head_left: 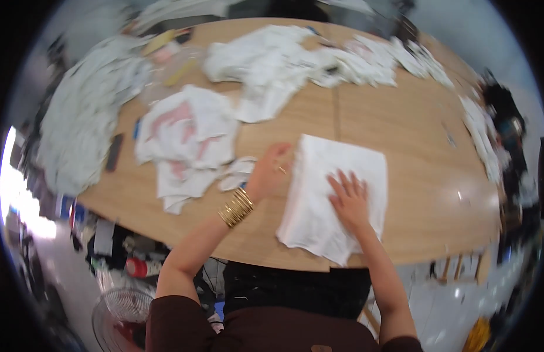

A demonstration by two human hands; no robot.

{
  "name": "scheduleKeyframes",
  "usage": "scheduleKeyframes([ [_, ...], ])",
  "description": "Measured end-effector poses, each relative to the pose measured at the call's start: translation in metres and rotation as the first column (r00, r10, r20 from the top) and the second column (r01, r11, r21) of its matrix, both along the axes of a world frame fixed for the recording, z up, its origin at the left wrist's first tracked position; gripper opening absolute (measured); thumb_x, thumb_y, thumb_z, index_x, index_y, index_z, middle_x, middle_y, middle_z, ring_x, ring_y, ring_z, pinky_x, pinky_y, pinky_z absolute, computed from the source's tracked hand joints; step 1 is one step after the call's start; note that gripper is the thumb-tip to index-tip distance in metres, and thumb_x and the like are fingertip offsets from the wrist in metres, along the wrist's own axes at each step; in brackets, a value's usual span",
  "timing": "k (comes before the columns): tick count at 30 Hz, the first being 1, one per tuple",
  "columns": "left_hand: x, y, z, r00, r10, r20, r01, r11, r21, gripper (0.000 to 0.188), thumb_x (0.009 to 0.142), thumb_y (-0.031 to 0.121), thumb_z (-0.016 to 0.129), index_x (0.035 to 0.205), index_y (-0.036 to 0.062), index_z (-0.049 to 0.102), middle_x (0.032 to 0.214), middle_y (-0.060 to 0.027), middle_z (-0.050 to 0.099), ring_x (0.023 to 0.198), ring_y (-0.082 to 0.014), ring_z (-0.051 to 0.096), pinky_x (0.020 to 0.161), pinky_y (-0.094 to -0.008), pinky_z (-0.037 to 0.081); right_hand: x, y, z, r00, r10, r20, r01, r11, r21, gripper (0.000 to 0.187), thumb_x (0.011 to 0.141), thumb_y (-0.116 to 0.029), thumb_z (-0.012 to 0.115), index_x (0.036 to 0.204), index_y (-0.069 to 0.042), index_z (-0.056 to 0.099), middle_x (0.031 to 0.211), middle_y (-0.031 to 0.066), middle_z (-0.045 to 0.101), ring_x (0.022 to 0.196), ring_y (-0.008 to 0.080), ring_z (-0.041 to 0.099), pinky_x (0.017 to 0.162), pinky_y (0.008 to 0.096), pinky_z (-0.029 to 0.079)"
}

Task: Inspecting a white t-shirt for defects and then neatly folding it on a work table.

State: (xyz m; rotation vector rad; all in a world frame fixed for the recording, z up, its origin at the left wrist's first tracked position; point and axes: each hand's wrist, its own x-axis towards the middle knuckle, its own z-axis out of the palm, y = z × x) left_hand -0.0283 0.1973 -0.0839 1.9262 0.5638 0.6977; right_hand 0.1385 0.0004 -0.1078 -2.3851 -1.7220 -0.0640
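Stack of white cloth [363, 157] on a pale wood-grained table [412, 176], near the edge at which the person stands, as seen by an onlooker in the room. The right hand [349, 198] lies palm down on the upper layer, fingers extended and moderately spread, pressing rather than gripping. The left hand [271, 170], above gold-toned bangles [235, 207], is just beside the stack's left edge with its fingers partly curled; blur hides the fingertips, so whether they pinch anything cannot be told.

Handling: the cloth appears soft, limp and light per layer, somewhat heavier as a block, and unlikely to break. Its layers would probably slide over one another; the sounder hold is likely a flat palm on top with the other hand gathering all layers at the left edge.

Materials and shapes: the stack is roughly rectangular, matt, with a wavy near hem. To its left lies a crumpled pink-marked white cloth [219, 126]; at the far side, a rumpled white fabric heap [254, 58]; at far left, a large mound of pale fabric [84, 117] in loose folds. The tabletop is smooth and faintly glossy, crossed by a straight seam.
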Motion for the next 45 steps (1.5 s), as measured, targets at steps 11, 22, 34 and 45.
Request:
scheduleKeyframes([
  [11, -0.252, 0.188, 0.013, 0.491, 0.833, 0.255, -0.854, 0.518, -0.050, 0.017, 0.085, 0.006, 0.052, 0.101, 0.0005, 0.058, 0.096, -0.0115, 0.063, 0.089, -0.0168, 0.060, 0.077, -0.0281, 0.047, -0.020, -0.008, 0.029, 0.995, 0.058, -0.085, -0.061, 0.997, -0.044, 0.050, 0.085, -0.029, 0.051, 0.133, -0.019, 0.040, 0.144, 0.0080, 0.026, 0.133, 0.0310, 0.020, 0.107, 0.0501, 0.009],
  [22, -0.338, 0.330, -0.039, 0.435, 0.891, -0.134, -0.493, 0.360, 0.792, 0.025, 0.081, 0.018, 0.052, 0.097, 0.0007, 0.061, 0.094, -0.0203, 0.063, 0.089, -0.0359, 0.061, 0.077, -0.0390, 0.048, -0.102, -0.076, 0.023, 0.933, 0.195, -0.303, -0.214, 0.976, -0.030, 0.056, 0.075, -0.021, 0.066, 0.127, -0.015, 0.045, 0.137, 0.0130, 0.035, 0.128, 0.0333, 0.031, 0.103, 0.0506, 0.023],
  [34, -0.371, 0.413, -0.096, 0.195, 0.938, -0.287, -0.534, 0.347, 0.771, 0.043, 0.076, 0.038, 0.059, 0.089, -0.0019, 0.063, 0.095, -0.0239, 0.062, 0.090, -0.0385, 0.059, 0.078, -0.0433, 0.046, -0.069, -0.054, 0.038, 0.897, 0.020, -0.442, 0.022, 0.996, 0.091, 0.037, 0.066, 0.010, 0.053, 0.097, -0.008, 0.064, 0.097, 0.0046, 0.062, 0.088, 0.0214, 0.059, 0.074, 0.0298, 0.049],
  [45, -0.373, 0.435, -0.095, 0.087, 0.829, -0.552, -0.685, 0.452, 0.571, 0.061, 0.075, 0.056, 0.058, 0.093, -0.0014, 0.066, 0.082, -0.0156, 0.066, 0.085, -0.0282, 0.063, 0.076, -0.0372, 0.049, -0.007, -0.009, 0.092, 0.340, -0.077, -0.937, 0.668, 0.721, 0.183, 0.032, 0.075, 0.009, 0.043, 0.097, -0.004, 0.062, 0.090, 0.0036, 0.060, 0.085, 0.0112, 0.057, 0.072, 0.0232, 0.046],
])
